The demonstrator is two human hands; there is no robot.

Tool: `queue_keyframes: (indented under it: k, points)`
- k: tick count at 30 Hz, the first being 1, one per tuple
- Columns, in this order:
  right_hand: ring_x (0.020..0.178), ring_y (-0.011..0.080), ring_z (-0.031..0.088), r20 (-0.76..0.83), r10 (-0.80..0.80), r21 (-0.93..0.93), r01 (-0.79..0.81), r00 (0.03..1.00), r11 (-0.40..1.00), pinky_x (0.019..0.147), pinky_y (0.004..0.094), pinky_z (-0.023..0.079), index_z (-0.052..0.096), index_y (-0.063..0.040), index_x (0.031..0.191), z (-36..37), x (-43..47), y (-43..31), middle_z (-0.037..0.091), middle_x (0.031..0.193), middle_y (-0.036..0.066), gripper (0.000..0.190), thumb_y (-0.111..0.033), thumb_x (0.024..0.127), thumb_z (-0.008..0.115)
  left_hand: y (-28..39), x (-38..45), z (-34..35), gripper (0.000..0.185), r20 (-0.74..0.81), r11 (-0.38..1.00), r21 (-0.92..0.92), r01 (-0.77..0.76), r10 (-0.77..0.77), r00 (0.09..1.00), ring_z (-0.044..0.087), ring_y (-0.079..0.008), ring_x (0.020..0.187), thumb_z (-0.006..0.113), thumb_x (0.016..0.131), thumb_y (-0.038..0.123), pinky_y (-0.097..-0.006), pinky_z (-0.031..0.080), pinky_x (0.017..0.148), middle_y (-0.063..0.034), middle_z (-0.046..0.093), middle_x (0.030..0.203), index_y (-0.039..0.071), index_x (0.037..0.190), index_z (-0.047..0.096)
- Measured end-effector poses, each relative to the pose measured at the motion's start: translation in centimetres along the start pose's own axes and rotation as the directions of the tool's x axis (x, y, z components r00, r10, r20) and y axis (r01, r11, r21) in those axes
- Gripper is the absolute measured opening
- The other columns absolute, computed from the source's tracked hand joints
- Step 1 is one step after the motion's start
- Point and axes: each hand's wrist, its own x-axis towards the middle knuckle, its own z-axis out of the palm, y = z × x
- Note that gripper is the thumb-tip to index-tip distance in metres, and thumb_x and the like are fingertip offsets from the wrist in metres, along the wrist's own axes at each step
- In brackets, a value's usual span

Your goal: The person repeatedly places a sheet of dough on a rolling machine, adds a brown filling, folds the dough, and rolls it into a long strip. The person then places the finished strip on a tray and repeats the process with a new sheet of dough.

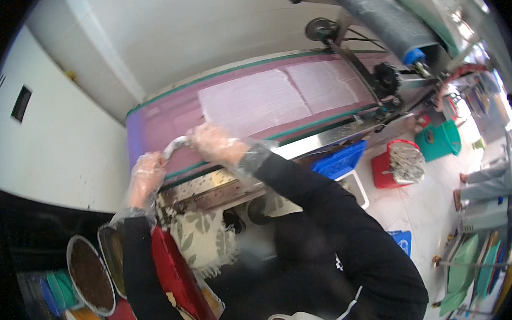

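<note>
My left hand (147, 173), in a clear plastic glove, grips the lower left end of a narrow, greyish-white curved strip (176, 145). The strip's other end is in my right hand (213, 145), gloved the same way. Its material is too small to tell. Both hands are over the near left edge of a long, pinkish-purple belt (172, 121) with green borders. Beyond my right hand, thin whitish translucent sheets (252, 101) lie flat on the belt, with a dark seam across them.
A roller machine with black wheels (387, 79) spans the belt's right end. A red bucket (386, 167), a green bucket (439, 140) and a blue crate (341, 159) stand on the right-hand floor. A round tub of brown material (89, 275) sits at lower left. Someone's legs (481, 183) show far right.
</note>
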Motion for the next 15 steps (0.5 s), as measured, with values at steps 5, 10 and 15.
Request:
queue_keyframes:
  k: [5, 10, 15]
  points:
    - [0.088, 0.0333, 0.067, -0.058, -0.022, 0.245, 0.036, 0.998, 0.969, 0.078, 0.0457, 0.054, 0.071, -0.011, 0.113, -0.4, -3.4, -0.6, 0.067, 0.092, 0.016, 0.021, -0.014, 0.093, 0.067, -2.0, -7.3, -3.5, 0.023, -0.274, 0.931, -0.354, 0.093, -0.198, 0.941, 0.066, -0.0288, 0.089, 0.068, 0.094, 0.022, -0.0394, 0.051, 0.084, -0.0131, 0.068, 0.091, 0.007, 0.111, 0.071]
    - [0.098, 0.0341, 0.067, -0.002, 0.126, 0.36, -0.117, 0.992, 0.926, 0.083, 0.0447, 0.056, 0.071, -0.01, 0.114, -3.9, -5.4, 0.2, 0.067, 0.107, 0.014, 0.022, -0.019, 0.094, 0.069, -4.2, -18.4, -7.2, 0.026, -0.243, 0.792, -0.442, 0.421, -0.558, 0.793, 0.064, -0.0258, 0.08, 0.055, 0.104, 0.027, -0.0411, 0.049, 0.074, -0.0119, 0.063, 0.083, 0.002, 0.098, 0.06]
    - [0.093, 0.0332, 0.065, -0.089, 0.102, 0.359, -0.064, 0.991, 0.931, 0.081, 0.0421, 0.053, 0.072, -0.01, 0.11, -4.5, -6.2, -0.2, 0.068, 0.101, 0.014, 0.019, -0.015, 0.092, 0.069, -3.1, -24.6, -4.2, 0.019, -0.067, 0.768, -0.264, 0.584, -0.619, 0.783, 0.067, -0.0314, 0.085, 0.051, 0.104, 0.021, -0.0421, 0.051, 0.077, -0.0136, 0.066, 0.088, 0.005, 0.099, 0.059]
